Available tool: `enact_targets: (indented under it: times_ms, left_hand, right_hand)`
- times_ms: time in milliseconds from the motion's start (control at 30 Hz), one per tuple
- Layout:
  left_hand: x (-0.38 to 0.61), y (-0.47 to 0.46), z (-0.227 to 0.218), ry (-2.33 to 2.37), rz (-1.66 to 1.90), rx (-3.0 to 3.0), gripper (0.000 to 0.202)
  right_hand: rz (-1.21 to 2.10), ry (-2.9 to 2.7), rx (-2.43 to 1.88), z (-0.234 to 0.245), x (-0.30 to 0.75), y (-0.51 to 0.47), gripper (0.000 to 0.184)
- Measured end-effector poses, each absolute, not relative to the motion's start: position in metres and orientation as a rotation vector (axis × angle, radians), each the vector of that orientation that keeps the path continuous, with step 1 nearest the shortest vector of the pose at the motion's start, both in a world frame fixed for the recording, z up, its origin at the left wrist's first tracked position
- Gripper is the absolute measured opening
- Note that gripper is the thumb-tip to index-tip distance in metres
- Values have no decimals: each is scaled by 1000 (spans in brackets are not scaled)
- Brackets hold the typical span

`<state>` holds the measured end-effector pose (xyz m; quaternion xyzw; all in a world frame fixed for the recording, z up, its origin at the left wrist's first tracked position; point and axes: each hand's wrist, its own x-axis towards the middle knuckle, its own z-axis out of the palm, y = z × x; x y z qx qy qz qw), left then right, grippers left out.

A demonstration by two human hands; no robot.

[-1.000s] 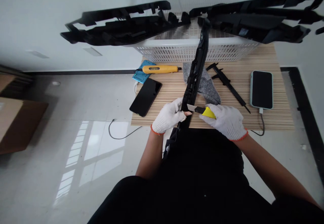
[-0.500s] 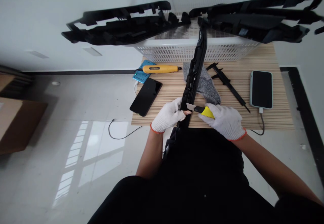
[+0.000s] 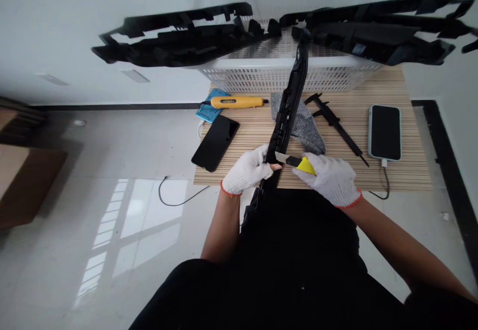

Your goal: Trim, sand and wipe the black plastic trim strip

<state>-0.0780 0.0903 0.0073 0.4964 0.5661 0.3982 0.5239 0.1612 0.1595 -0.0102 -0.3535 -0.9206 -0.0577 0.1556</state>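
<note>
My left hand (image 3: 248,170), in a white knitted glove with a bare thumb tip, is closed around a long black plastic trim piece (image 3: 289,103). The piece slants from near my lap up to the rim of the white basket. In my gloved right hand (image 3: 330,175) is a utility knife (image 3: 306,165) with a yellow handle. Its blade points left and lies at the edge of the trim piece, close to my left thumb; whether it touches is hard to tell. Under the piece lies a grey cloth (image 3: 308,128).
Behind stands a white perforated basket (image 3: 254,63) with more black plastic parts (image 3: 179,41) across it. On the table (image 3: 403,175) lie a yellow rotary tool (image 3: 237,102), a black phone (image 3: 215,143), a blue flat item (image 3: 212,108), black calipers (image 3: 338,126) and a plugged-in phone (image 3: 384,132).
The upper end of the trim piece has shifted slightly to the right. Both hands and the knife stay almost where they were.
</note>
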Motion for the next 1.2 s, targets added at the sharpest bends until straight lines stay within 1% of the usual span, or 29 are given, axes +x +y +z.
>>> enact_targets:
  times_ms: [333,700,900,1033,1200]
  left_hand:
    - [-77,92,13,1349,916,1151,28]
    - [-82,88,3,1287,893,1156,29]
    - [-88,84,-2,1256,879,1168,24]
    - [-89,83,1,1246,852,1187,26]
    - [-88,84,4,1214,854,1208,31]
  right_hand:
    - [-218,-2613,-999,-11,161,159,59]
    - [-73,-2659,-1112,-8,160,158,62]
    - [-160,-2625,-1065,-11,161,157,61]
    - [-268,-2571,-1002,-14,162,156,58]
    - [-301,-2552,-992,-14,161,156,60]
